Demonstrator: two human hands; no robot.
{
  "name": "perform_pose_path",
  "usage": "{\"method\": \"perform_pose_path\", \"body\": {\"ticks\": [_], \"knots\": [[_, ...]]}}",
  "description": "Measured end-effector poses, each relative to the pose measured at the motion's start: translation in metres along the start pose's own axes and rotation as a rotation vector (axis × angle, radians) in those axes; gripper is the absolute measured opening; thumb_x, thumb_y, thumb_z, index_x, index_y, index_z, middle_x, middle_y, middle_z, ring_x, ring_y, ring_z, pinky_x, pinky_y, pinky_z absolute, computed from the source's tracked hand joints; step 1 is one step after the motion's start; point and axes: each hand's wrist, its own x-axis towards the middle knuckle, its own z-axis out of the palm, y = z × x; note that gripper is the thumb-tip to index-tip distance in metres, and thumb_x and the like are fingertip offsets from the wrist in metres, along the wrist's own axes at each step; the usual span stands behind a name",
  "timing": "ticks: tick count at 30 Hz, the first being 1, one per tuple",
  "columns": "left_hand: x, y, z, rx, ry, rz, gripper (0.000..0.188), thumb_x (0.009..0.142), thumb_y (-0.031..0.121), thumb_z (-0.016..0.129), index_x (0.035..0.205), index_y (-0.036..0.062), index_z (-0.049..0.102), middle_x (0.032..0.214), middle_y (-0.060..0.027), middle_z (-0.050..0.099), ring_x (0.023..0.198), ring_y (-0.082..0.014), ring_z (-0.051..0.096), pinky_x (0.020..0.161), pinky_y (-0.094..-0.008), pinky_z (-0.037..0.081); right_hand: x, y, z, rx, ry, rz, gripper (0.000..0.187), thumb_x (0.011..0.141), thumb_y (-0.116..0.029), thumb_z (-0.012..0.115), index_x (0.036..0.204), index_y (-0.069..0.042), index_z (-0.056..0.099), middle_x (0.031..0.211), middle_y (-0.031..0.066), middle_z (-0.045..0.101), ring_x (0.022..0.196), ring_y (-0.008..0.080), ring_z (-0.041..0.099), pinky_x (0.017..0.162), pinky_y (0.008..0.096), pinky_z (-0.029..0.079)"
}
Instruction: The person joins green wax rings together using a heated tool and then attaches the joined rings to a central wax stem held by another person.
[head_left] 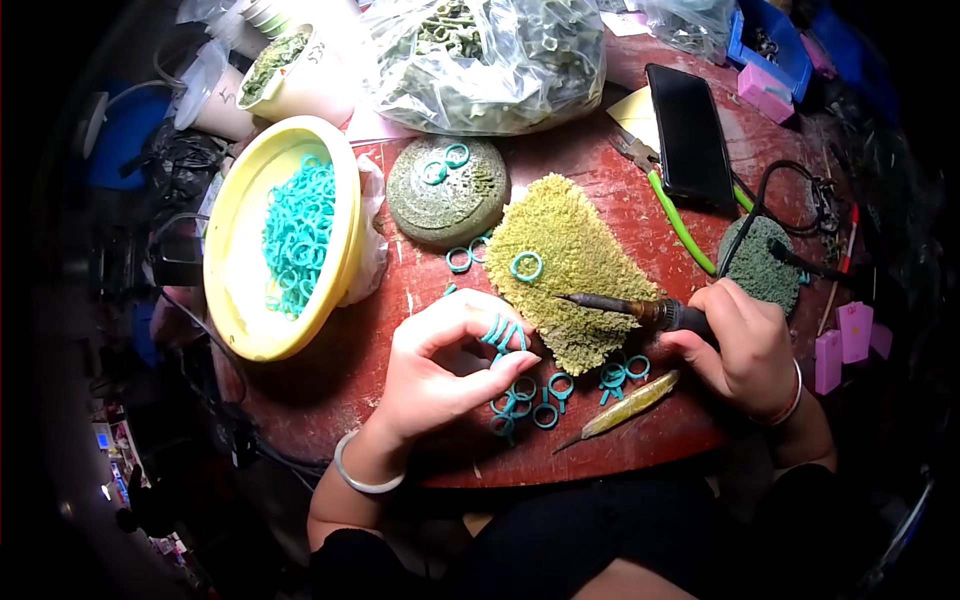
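Note:
My left hand (pixel 425 365) pinches several small teal rings (pixel 503 333) between thumb and fingers, above the table. My right hand (pixel 745 345) grips a soldering iron (pixel 655 313) by its dark handle. Its thin tip points left over a yellow-green textured cloth (pixel 565 225), which has a single teal ring (pixel 526 266) lying on it. Below the cloth, loose teal rings (pixel 545 415), some with short stems, lie beside my left fingers. More rings (pixel 612 376) sit further right, close to a pointed tool with a yellow wrapped handle (pixel 632 404).
A yellow bowl (pixel 352 215) with many teal rings stands at left. Two rings rest on a round greenish block (pixel 445 215). Behind are a clear bag (pixel 490 85) of green pieces and cups. Toward the right are a phone (pixel 690 135), green-handled pliers (pixel 680 225), a cable and pink blocks (pixel 855 332).

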Motion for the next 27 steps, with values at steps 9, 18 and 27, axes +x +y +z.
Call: {"method": "perform_pose_path", "body": {"ticks": [9,18,27], "knots": [[0.001,-0.004,0.003,0.037,0.079,0.166,0.019,0.078,-0.008,0.081,0.095,-0.0012,0.074,0.107,-0.0137,0.069,0.094,-0.019,0.07,0.081,-0.03,0.057,0.002,0.0,-0.002,0.057,0.031,-0.029,0.034,0.086,-0.028,0.081,0.093,-0.002,0.061,0.078,0.0097,0.059,0.06,0.0269,0.062,0.052,0.0358,0.049],[0.006,-0.002,-0.001,0.195,0.033,0.302,0.019,0.077,-0.008,0.079,0.094,-0.0003,0.076,0.107,-0.0129,0.072,0.098,-0.0234,0.068,0.087,-0.0344,0.055,0.001,-0.001,0.0,-0.006,-0.027,-0.003,0.036,0.084,-0.027,0.083,0.092,-0.001,0.06,0.078,0.0095,0.058,0.06,0.0266,0.062,0.053,0.0351,0.05],[0.01,0.008,-0.001,0.422,-0.012,0.404,0.026,0.068,-0.004,0.08,0.092,0.0024,0.076,0.106,-0.0103,0.073,0.1,-0.0285,0.067,0.089,-0.0383,0.053,0.0,-0.003,0.002,0.099,-0.023,-0.053,0.037,0.084,-0.027,0.083,0.093,0.001,0.06,0.081,0.0099,0.059,0.063,0.0255,0.064,0.054,0.0342,0.051]]}}
